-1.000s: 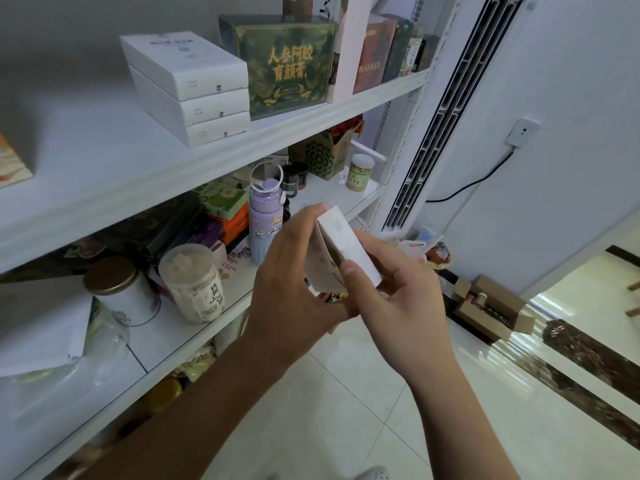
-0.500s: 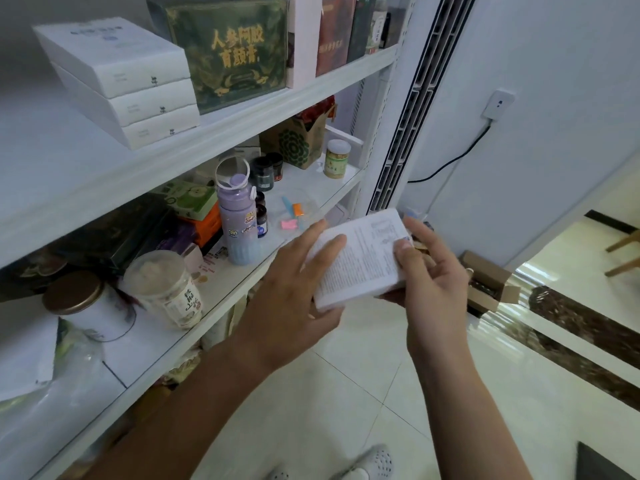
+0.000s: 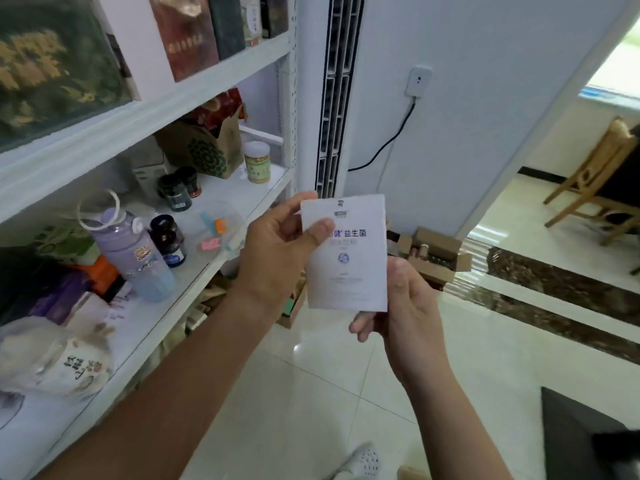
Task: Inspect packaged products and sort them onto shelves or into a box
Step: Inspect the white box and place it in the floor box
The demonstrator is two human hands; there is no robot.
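Note:
A small white product box [image 3: 349, 258] with blue print is held upright in front of me, its front face toward the camera. My left hand [image 3: 277, 251] pinches its upper left edge, thumb on the front and fingers behind. My right hand [image 3: 401, 306] grips its lower right corner from behind and below. The box hangs in the air beside the white shelving unit [image 3: 207, 88], just right of the middle shelf's edge.
The middle shelf holds a purple water bottle [image 3: 135, 258], dark jars [image 3: 169, 240], a brown paper bag [image 3: 207, 150] and a green-labelled jar [image 3: 257, 162]. An open cardboard box [image 3: 436, 254] lies on the tiled floor by the wall. A wooden chair [image 3: 595, 178] stands far right.
The box was turned from its text-covered back to its front face, now upright. My view has swung right and down; both hands shifted their grip on it.

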